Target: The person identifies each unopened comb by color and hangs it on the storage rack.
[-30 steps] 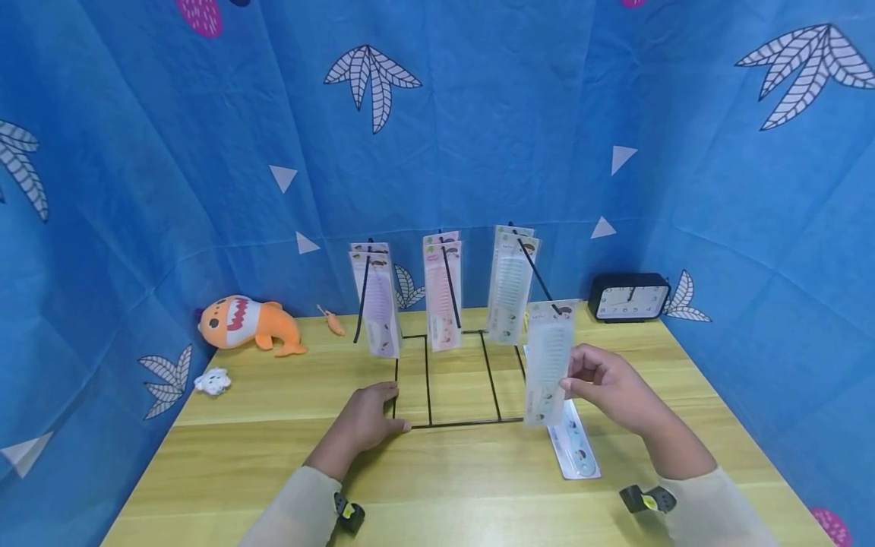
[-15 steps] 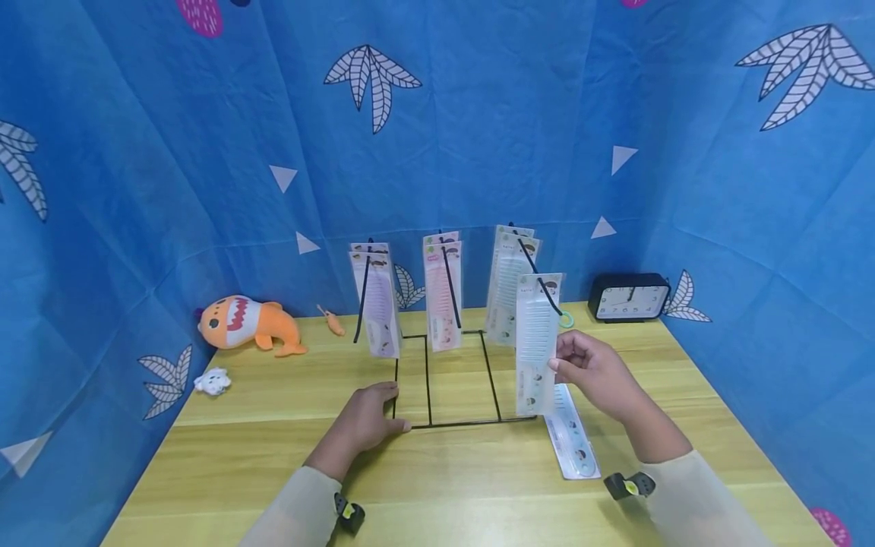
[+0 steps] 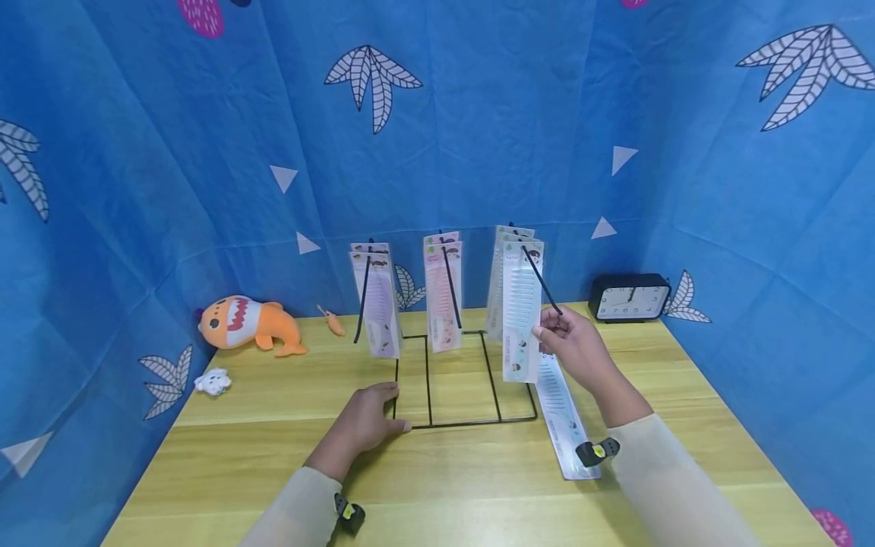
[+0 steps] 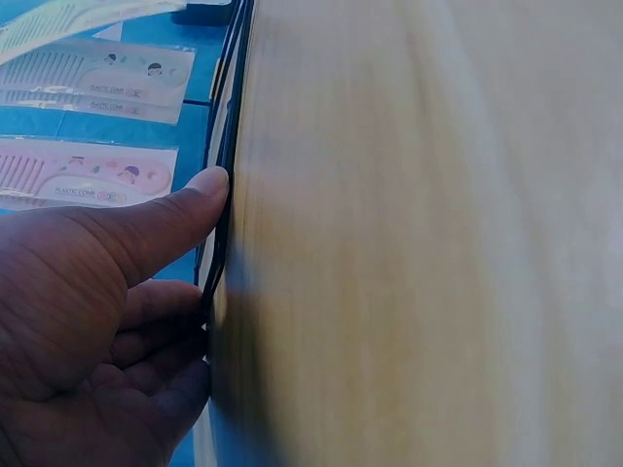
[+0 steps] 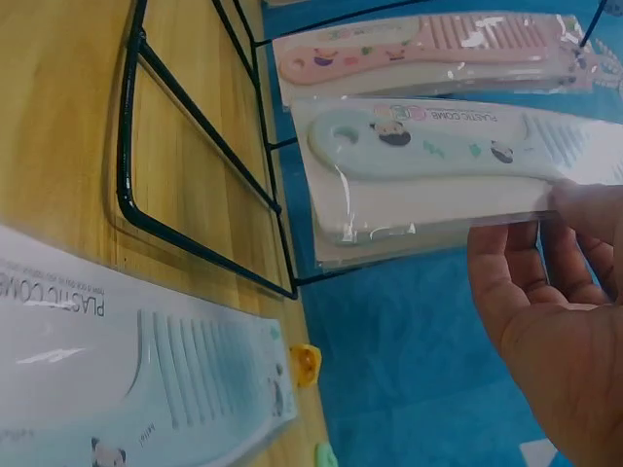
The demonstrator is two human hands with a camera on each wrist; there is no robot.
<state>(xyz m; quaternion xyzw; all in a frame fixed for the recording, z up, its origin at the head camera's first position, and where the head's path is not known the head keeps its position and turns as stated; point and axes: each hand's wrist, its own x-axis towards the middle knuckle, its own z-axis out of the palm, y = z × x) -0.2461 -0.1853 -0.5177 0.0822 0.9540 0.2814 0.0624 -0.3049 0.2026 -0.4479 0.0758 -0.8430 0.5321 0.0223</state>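
Moved: packaged comb up from near table height onto right hook, against the packs hanging there.
Right hand: fingers pinching its edge.
Left hand: fingers relaxed, pressing rack base.
Left: one pack flat on table.

Bright, even light, soft shadows; left wrist view blurred, head view bowed at edges.

The right hand pinches a packaged comb hanging on the rack's right hook. The left hand rests on the worktop at the rack's front left corner. Another comb pack lies flat beside the rack.
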